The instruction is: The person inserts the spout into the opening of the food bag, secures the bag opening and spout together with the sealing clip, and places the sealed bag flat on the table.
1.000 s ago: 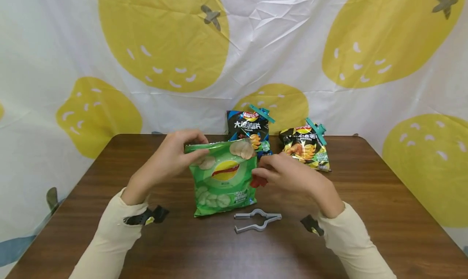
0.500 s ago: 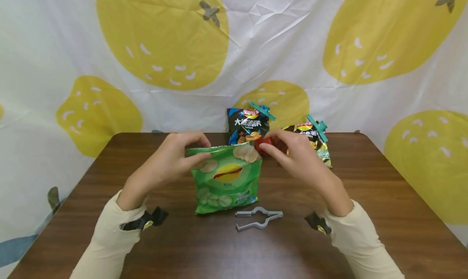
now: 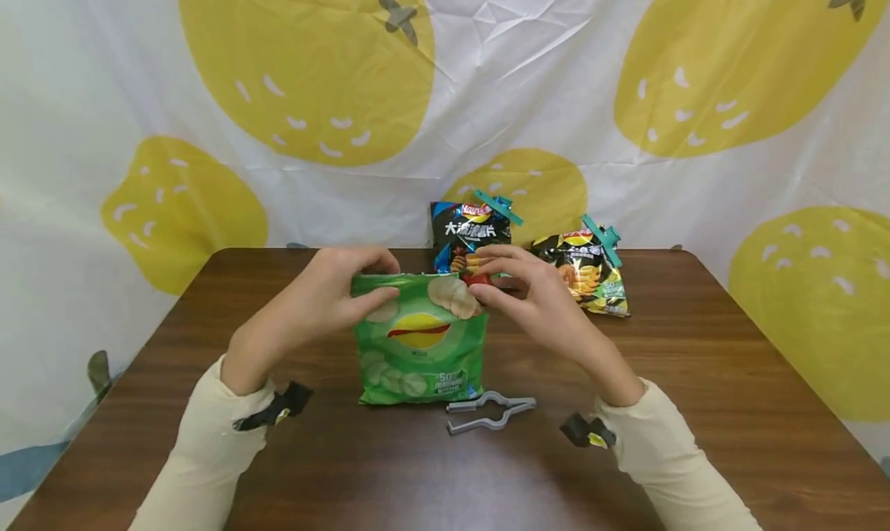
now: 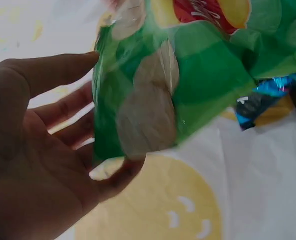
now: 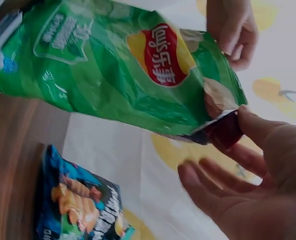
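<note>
A green bag of potato chips [image 3: 417,365] stands upright on the table. My left hand [image 3: 323,295] pinches its top left corner between the thumb and fingers. At the opposite top corner, my right hand [image 3: 538,299] holds a small red clip [image 3: 477,279] between thumb and forefinger. In the right wrist view, that red clip [image 5: 227,131] meets the bag's upper edge; I cannot tell whether it bites the bag. Close to the bag's lower right lies a grey plastic clip [image 3: 462,406], its arms spread.
Behind the right hand stands a black and blue chip bag [image 3: 452,226] with a teal clip [image 3: 499,206]. To its right is a black and yellow chip bag [image 3: 587,276] with another teal clip. A lemon-print cloth [image 3: 313,206] hangs behind the wooden table [image 3: 334,469].
My right hand rose with the red clip from the bag's side, then moved left to its top right corner. My left hand keeps its hold on the bag.
</note>
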Available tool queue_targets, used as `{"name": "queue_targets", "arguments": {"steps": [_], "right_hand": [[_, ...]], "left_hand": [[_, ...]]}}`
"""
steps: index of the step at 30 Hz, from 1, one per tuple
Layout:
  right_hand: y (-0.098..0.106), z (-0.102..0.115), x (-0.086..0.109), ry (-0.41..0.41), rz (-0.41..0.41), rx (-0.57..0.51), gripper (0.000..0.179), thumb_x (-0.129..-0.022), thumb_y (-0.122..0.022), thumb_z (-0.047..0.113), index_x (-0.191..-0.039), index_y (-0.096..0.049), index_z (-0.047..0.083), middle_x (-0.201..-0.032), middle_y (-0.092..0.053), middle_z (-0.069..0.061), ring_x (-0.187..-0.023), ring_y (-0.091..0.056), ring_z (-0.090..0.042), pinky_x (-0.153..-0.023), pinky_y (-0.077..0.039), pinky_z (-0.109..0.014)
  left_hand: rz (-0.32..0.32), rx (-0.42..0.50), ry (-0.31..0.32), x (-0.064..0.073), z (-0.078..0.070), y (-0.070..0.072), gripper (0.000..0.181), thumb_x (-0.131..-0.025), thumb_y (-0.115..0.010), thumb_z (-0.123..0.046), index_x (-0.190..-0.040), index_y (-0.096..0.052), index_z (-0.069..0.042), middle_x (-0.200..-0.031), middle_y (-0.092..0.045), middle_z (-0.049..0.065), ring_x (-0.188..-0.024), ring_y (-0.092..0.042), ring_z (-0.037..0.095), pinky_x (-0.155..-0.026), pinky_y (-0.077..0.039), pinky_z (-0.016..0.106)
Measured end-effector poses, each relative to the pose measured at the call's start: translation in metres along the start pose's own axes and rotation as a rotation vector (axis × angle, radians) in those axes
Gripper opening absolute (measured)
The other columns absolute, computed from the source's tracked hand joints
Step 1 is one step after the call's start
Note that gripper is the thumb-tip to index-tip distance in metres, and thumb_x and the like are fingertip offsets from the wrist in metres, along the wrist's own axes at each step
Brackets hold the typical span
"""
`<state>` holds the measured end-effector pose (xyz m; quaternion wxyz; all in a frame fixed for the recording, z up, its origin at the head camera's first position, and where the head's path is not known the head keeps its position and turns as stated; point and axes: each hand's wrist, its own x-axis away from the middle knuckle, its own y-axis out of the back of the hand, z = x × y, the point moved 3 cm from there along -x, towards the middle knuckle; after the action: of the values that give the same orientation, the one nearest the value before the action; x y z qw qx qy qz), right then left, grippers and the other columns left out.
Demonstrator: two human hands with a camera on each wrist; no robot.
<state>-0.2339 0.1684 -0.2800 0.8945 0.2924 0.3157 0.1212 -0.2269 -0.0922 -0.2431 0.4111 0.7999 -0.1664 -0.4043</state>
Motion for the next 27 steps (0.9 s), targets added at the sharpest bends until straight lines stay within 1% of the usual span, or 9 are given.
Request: {"name": "queue_targets", "arguments": {"steps": [3, 5, 7, 10, 14, 18, 22, 25, 27], "right_hand": [[-0.002, -0.002, -0.001, -0.056, 0.029, -0.102, 0.02, -0.095, -0.069, 0.02, -0.112, -0.071, 0.009, -0.107, -0.07, -0.006, -0.09, -0.07, -0.019, -0.072, -0.057, -0.029], [-0.003, -0.003, -0.001, -0.086, 0.04, -0.119, 0.021, -0.095, -0.069, 0.023, -0.113, -0.071, 0.011, -0.096, -0.071, -0.003, -0.079, -0.07, -0.019, -0.068, -0.055, -0.028], [-0.005, -0.004, -0.001, -0.098, 0.043, -0.115, 0.023, -0.096, -0.068, 0.025, -0.114, -0.071, 0.011, -0.095, -0.071, -0.002, -0.08, -0.07, -0.02, -0.068, -0.055, -0.028], [-0.009, -0.006, -0.002, -0.108, 0.04, -0.12, 0.022, -0.098, -0.066, 0.026, -0.114, -0.07, 0.011, -0.098, -0.071, -0.001, -0.082, -0.069, -0.018, -0.07, -0.055, -0.029], [-0.015, -0.01, -0.004, -0.118, 0.023, -0.181, 0.022, -0.1, -0.062, 0.023, -0.114, -0.069, 0.008, -0.102, -0.071, -0.005, -0.086, -0.068, -0.017, -0.074, -0.056, -0.031], [-0.018, -0.013, -0.007, -0.112, 0.001, -0.258, 0.027, -0.103, -0.057, 0.018, -0.126, -0.062, 0.007, -0.116, -0.067, -0.008, -0.097, -0.068, -0.019, -0.08, -0.055, -0.036], [-0.023, -0.014, -0.006, -0.075, -0.037, -0.279, 0.031, -0.105, -0.053, 0.019, -0.134, -0.056, 0.01, -0.124, -0.065, -0.008, -0.101, -0.067, -0.019, -0.08, -0.053, -0.038], [-0.026, -0.015, -0.005, -0.056, -0.069, -0.263, 0.029, -0.105, -0.052, 0.02, -0.131, -0.059, 0.009, -0.108, -0.067, -0.008, -0.09, -0.064, -0.019, -0.074, -0.051, -0.035], [-0.027, -0.016, -0.003, -0.059, -0.085, -0.27, 0.027, -0.105, -0.052, 0.019, -0.129, -0.062, 0.01, -0.104, -0.067, -0.008, -0.087, -0.062, -0.019, -0.073, -0.05, -0.032]], "left_hand": [[-0.03, -0.117, -0.048, -0.007, -0.009, -0.01, 0.016, -0.09, -0.075, -0.016, -0.1, -0.069, -0.006, -0.092, -0.072, 0.003, -0.083, -0.067, 0.018, -0.079, -0.053, 0.04], [-0.049, -0.198, -0.067, -0.013, -0.014, -0.017, 0.012, -0.091, -0.073, -0.016, -0.098, -0.07, -0.007, -0.09, -0.072, 0.002, -0.083, -0.068, 0.019, -0.078, -0.052, 0.042], [-0.066, -0.248, -0.076, -0.018, -0.017, -0.022, 0.007, -0.091, -0.072, -0.014, -0.093, -0.07, -0.008, -0.086, -0.07, 0.002, -0.079, -0.066, 0.02, -0.074, -0.05, 0.043], [-0.099, -0.27, -0.061, -0.022, -0.017, -0.025, 0.005, -0.091, -0.07, -0.008, -0.086, -0.068, -0.008, -0.081, -0.067, 0.001, -0.074, -0.064, 0.021, -0.069, -0.048, 0.043], [-0.149, -0.281, -0.011, -0.024, -0.012, -0.025, 0.005, -0.091, -0.068, -0.008, -0.086, -0.068, -0.007, -0.083, -0.068, 0.002, -0.073, -0.064, 0.022, -0.066, -0.048, 0.044], [-0.188, -0.316, 0.021, -0.025, -0.007, -0.026, 0.005, -0.091, -0.066, -0.008, -0.089, -0.07, -0.005, -0.086, -0.07, 0.006, -0.075, -0.066, 0.025, -0.065, -0.047, 0.045], [-0.229, -0.353, 0.008, -0.027, -0.006, -0.03, 0.005, -0.089, -0.066, -0.006, -0.086, -0.068, -0.004, -0.081, -0.068, 0.007, -0.072, -0.065, 0.027, -0.062, -0.044, 0.044], [-0.252, -0.378, -0.006, -0.026, -0.005, -0.034, 0.01, -0.088, -0.066, -0.004, -0.078, -0.062, -0.005, -0.075, -0.063, 0.006, -0.068, -0.062, 0.027, -0.058, -0.04, 0.042], [-0.262, -0.389, -0.012, -0.026, -0.005, -0.037, 0.013, -0.088, -0.066, -0.005, -0.076, -0.061, -0.005, -0.074, -0.062, 0.007, -0.067, -0.061, 0.027, -0.057, -0.038, 0.042]]}}
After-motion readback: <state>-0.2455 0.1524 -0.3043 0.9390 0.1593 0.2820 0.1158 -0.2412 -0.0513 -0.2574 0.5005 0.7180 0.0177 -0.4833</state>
